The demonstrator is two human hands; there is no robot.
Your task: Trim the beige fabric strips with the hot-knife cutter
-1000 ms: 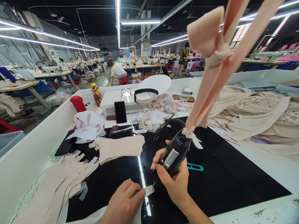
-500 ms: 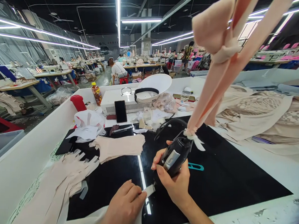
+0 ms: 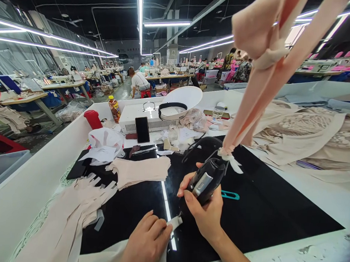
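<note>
My right hand (image 3: 204, 214) is wrapped round a black corded handheld tool (image 3: 206, 183) with a silver switch plate. The tool's top is tied to twisted pink fabric strips (image 3: 249, 99) coming down from above. Its lower end points at a small pale fabric tab (image 3: 175, 223). At the tab's near end, my left hand (image 3: 148, 239) has its thumb and forefinger closed on it, low over the black board (image 3: 261, 213). Beige cloth (image 3: 103, 258) lies under and beside the left wrist. The point where tool and tab meet is partly hidden.
Left on the board are a stack of beige pieces (image 3: 142, 171) and a heap of cut pieces (image 3: 71, 211). A teal tool (image 3: 230, 195) lies right of my hand. Behind stand a phone (image 3: 142, 130), a white box (image 3: 134, 121) and a bottle (image 3: 114, 109). Beige garments (image 3: 304, 134) are piled right.
The view has shifted very slightly. The handheld tool and the fabric strips lean a little further right at the top, while both hands keep their places and holds.
</note>
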